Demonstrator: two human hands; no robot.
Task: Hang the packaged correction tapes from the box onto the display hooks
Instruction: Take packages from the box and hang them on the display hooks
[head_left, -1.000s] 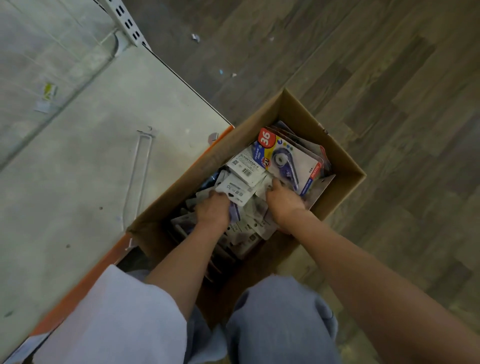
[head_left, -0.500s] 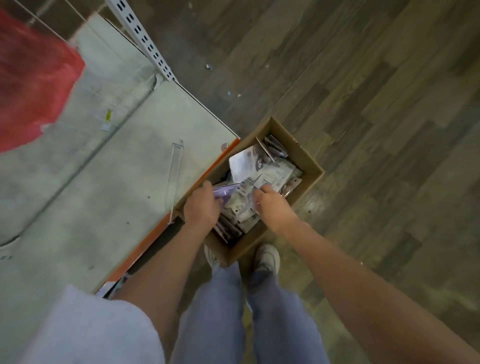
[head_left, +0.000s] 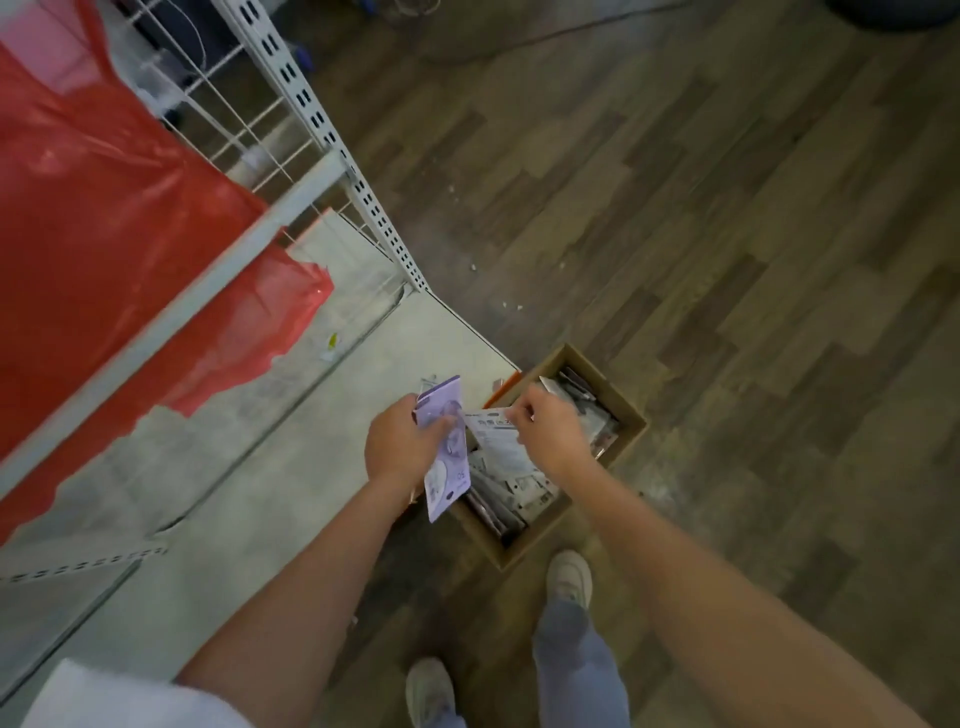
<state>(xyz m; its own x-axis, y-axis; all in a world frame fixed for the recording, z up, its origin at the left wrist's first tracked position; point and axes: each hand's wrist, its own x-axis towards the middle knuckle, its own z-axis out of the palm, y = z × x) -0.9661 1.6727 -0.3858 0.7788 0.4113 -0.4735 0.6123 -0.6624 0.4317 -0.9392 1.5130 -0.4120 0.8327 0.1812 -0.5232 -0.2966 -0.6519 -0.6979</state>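
- A red plastic sheet (head_left: 104, 218) hangs over the far left, crossed by a pale shelf rail (head_left: 171, 322); behind it a white slotted upright (head_left: 332, 145) runs down to the pale base shelf (head_left: 260, 467).
- The left hand (head_left: 402, 447) is above the shelf edge, its grip curled round a purple packaged correction tape (head_left: 448, 457); the pack stands on end, tilted, its lower corner hanging past the wrist.
- Just right of it, the right hand (head_left: 545, 428) is held over the box, thumb and fingertips pinching the corner of a white packaged correction tape (head_left: 493, 426); the two packs almost meet, and whether they touch cannot be told.
- The cardboard box (head_left: 631, 434) sits on the wooden floor (head_left: 727, 260) against the shelf's corner; more packaged tapes (head_left: 524, 488) lie in a loose heap inside.
- Two pale shoes (head_left: 569, 577) stand on the floor below the box.
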